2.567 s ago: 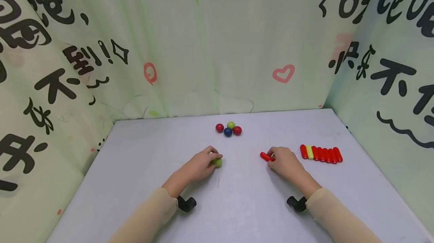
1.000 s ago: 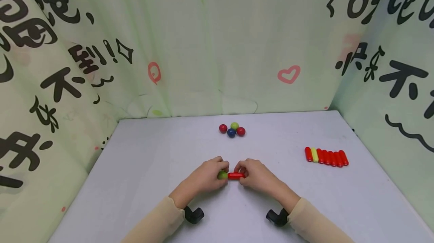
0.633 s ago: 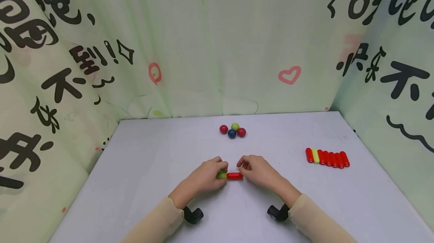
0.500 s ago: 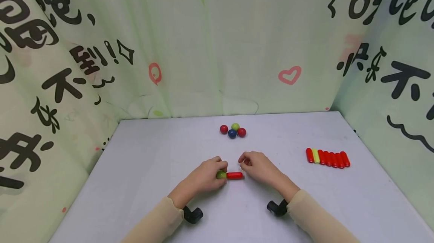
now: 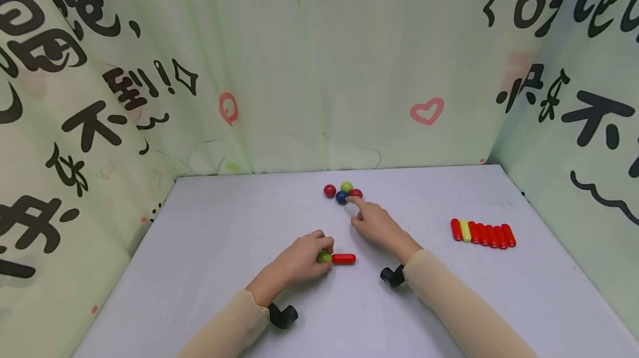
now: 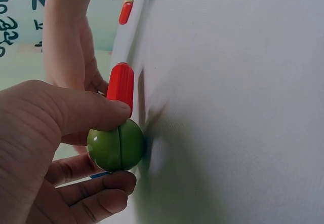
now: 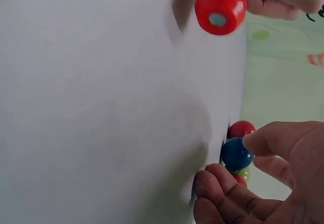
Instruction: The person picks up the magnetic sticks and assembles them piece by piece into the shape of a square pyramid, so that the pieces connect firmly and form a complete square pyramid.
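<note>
My left hand [image 5: 302, 258] pinches a green ball [image 6: 116, 145] between thumb and fingers, low over the table. From the ball's right side a red rod [image 5: 344, 258] sticks out lengthwise; its free end carries a small grey disc, seen in the right wrist view. Farther forward, my right hand [image 5: 376, 225] reaches with the index finger extended to a blue ball [image 7: 237, 153], its thumb overlapping that ball in the right wrist view. Around the blue ball lie a red ball [image 5: 329, 191], a second green ball [image 5: 346, 186] and another red ball [image 5: 356, 193], partly covered by the finger.
On the right of the white table [image 5: 224, 213] lies a side-by-side row of several red rods [image 5: 491, 235] with one yellow rod [image 5: 465, 231] among them. Pale green curtains [image 5: 349, 69] with black writing enclose the table's back and sides.
My right hand brought the red rod to the green ball, let go of it, and moved forward to the balls. My left hand keeps its pinch on the green ball.
</note>
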Action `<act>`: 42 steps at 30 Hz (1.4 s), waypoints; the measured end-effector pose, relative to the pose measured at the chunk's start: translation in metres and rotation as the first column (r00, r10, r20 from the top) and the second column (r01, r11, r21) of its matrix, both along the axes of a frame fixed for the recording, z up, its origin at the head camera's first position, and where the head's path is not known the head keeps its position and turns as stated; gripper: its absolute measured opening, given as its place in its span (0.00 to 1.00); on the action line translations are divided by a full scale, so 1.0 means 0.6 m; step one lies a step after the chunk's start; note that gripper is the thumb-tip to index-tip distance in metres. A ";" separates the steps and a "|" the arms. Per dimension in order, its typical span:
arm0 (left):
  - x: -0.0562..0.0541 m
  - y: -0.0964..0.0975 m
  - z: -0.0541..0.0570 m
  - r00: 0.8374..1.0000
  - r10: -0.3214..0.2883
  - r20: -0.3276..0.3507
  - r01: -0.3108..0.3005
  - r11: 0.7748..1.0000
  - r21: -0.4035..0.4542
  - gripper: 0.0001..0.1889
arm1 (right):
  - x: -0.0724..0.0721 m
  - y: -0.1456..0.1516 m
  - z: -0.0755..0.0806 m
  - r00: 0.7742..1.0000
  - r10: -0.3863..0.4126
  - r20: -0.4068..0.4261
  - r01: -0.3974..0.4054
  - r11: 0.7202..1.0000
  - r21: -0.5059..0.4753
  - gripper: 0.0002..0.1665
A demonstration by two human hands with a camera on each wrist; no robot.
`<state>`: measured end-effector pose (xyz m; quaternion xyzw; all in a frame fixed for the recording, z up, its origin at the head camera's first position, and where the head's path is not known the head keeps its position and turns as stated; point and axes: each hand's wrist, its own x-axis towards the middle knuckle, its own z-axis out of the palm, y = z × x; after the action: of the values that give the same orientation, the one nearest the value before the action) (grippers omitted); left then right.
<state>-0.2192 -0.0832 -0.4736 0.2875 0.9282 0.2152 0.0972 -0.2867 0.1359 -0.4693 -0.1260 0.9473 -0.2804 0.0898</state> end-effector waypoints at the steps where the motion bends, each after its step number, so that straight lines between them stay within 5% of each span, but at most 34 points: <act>1: 0.000 0.000 0.000 1.000 0.001 0.002 -0.001 1.000 0.000 0.09 | -0.004 -0.002 0.001 1.000 0.001 0.000 -0.001 1.000 0.004 0.34; 17: 0.000 0.001 0.000 1.000 0.010 0.011 -0.010 1.000 0.001 0.09 | -0.022 -0.012 -0.002 0.998 -0.056 -0.014 0.056 0.998 0.015 0.30; 25: -0.001 0.001 -0.005 1.000 0.018 0.020 -0.018 1.000 0.002 0.09 | -0.002 -0.003 0.006 0.998 -0.051 -0.021 0.053 0.993 0.109 0.24; 42: -0.001 -0.001 -0.006 1.000 0.015 0.025 -0.016 1.000 0.022 0.08 | 0.061 0.044 0.010 0.999 -0.002 0.035 -0.002 0.993 0.117 0.21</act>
<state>-0.2199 -0.0840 -0.4771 0.2785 0.9267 0.2297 0.1041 -0.2499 0.1626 -0.4631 -0.1157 0.9604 -0.2266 0.1138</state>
